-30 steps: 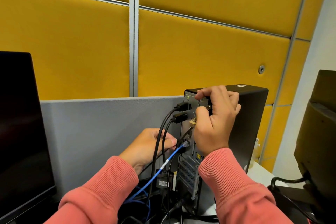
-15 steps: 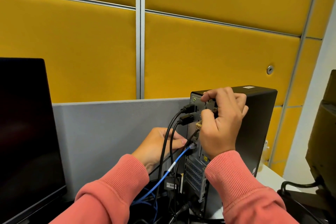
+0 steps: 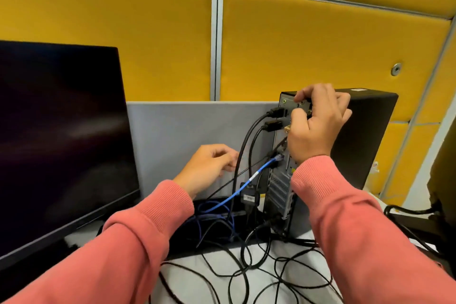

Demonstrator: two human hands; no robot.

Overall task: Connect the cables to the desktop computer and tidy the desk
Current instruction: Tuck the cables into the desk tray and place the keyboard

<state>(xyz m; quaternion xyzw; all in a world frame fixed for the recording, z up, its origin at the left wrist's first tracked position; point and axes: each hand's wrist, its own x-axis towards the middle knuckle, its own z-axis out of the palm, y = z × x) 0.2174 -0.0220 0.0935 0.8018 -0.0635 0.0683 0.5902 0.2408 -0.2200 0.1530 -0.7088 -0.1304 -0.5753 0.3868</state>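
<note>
The black desktop tower (image 3: 362, 140) stands at the right with its back panel facing me. My right hand (image 3: 318, 123) is at the top of that panel, thumb and forefinger pinching a small gold connector (image 3: 287, 128). Two thick black cables (image 3: 246, 145) and a blue network cable (image 3: 249, 186) are plugged into the back. My left hand (image 3: 209, 165) hovers left of these cables with fingers loosely curled. A thin black cable (image 3: 256, 163) runs just under its fingers, and no grip on it shows.
A dark monitor (image 3: 61, 136) fills the left. A grey partition (image 3: 177, 131) stands behind the desk, with yellow wall panels above. Loose black cables (image 3: 246, 274) loop over the white desk in front of the tower. Blue cable coils (image 3: 212, 219) lie in a black tray.
My left hand has moved left, away from the tower and off the thin cable it gripped earlier. My right hand has stayed on the connector. The view has tilted down, showing the desk.
</note>
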